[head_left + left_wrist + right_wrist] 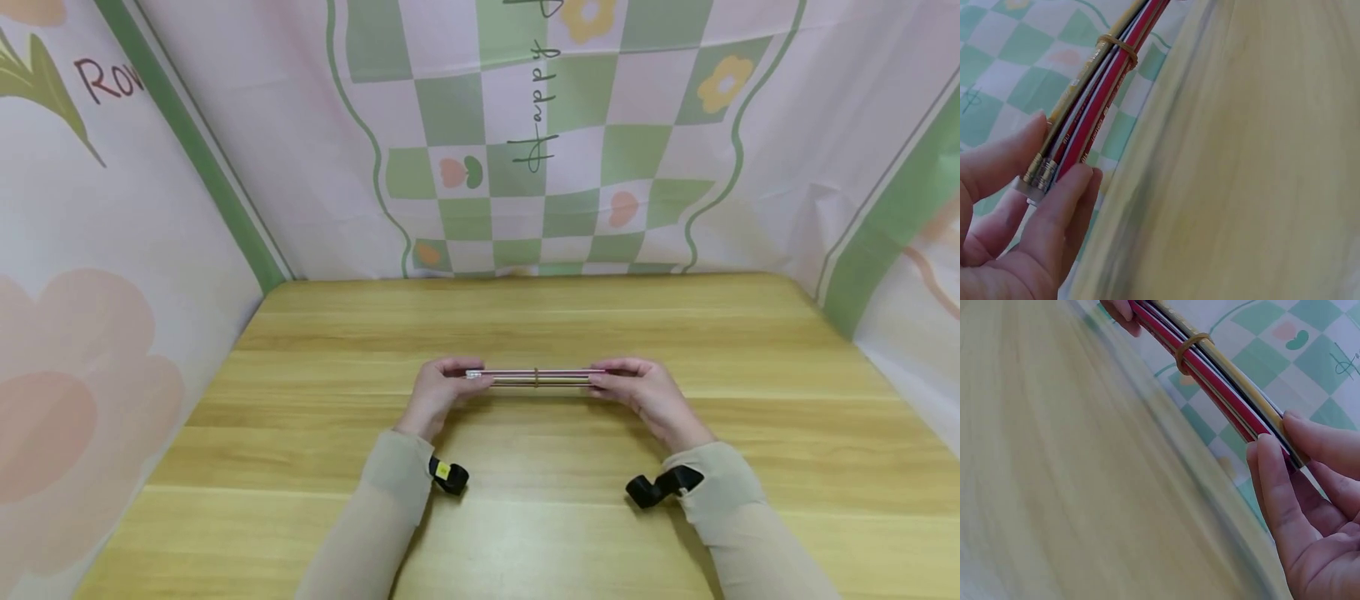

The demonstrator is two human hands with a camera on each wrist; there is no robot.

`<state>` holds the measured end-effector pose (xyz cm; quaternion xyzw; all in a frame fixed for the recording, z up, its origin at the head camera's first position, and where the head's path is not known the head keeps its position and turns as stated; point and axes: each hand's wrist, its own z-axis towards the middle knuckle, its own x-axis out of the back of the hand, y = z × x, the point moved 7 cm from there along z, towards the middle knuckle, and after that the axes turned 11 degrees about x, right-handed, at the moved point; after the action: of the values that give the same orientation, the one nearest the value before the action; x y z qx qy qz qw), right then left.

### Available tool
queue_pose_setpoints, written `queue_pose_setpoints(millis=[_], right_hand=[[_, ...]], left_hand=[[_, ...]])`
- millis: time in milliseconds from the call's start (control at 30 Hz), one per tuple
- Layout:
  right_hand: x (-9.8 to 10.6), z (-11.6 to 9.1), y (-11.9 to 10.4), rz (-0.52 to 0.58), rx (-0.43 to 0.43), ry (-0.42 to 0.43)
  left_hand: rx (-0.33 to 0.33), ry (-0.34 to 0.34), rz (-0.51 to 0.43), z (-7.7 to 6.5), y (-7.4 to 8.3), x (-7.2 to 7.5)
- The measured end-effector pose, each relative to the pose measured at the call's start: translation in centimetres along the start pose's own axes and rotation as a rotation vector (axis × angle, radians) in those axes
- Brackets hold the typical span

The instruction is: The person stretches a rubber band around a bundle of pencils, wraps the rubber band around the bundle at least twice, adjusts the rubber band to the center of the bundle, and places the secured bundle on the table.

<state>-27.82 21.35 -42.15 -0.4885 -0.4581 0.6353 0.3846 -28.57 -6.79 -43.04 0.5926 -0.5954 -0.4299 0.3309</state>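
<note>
A bundle of pencils (pixel 562 377), red, gold and dark ones together, stretches level between my two hands above the table. Around its middle runs a tan rubber band (pixel 1118 50), which also shows in the right wrist view. My left hand (pixel 444 392) pinches the end with the metal ferrules and pale erasers (pixel 1034 184), thumb on one side and fingers on the other. At the opposite end, my right hand (pixel 641 392) pinches the pencils between thumb and fingertips (pixel 1266 447). The tips at that end are partly hidden by the fingers.
Below the hands lies a wood-grain table (pixel 525 517). Behind it hangs a green-and-white checked cloth (pixel 517 200), with printed cloth along the left and right sides too. Each wrist carries a black strap mount (pixel 450 477) over a beige sleeve (pixel 367 525).
</note>
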Motion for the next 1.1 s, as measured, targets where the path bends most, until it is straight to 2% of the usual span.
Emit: queue_pose_setpoints(millis=[300, 567, 800, 1100], right_hand=[[0.4, -0.2, 0.6, -0.031, -0.021, 0.006], [0.5, -0.3, 1.1, -0.126, -0.036, 0.024], [0.8, -0.4, 1.3, -0.138, -0.031, 0.045], [1.1, -0.4, 1.6, -0.163, -0.011, 0.04]], left_hand=[[-0.005, 0.064, 0.08, 0.0, -0.1, 0.2], [-0.017, 0.116, 0.171, -0.1, -0.1, 0.5], [-0.038, 0.106, 0.158, 0.1, -0.3, 0.2], [-0.006, 0.123, 0.184, 0.1, -0.8, 0.1]])
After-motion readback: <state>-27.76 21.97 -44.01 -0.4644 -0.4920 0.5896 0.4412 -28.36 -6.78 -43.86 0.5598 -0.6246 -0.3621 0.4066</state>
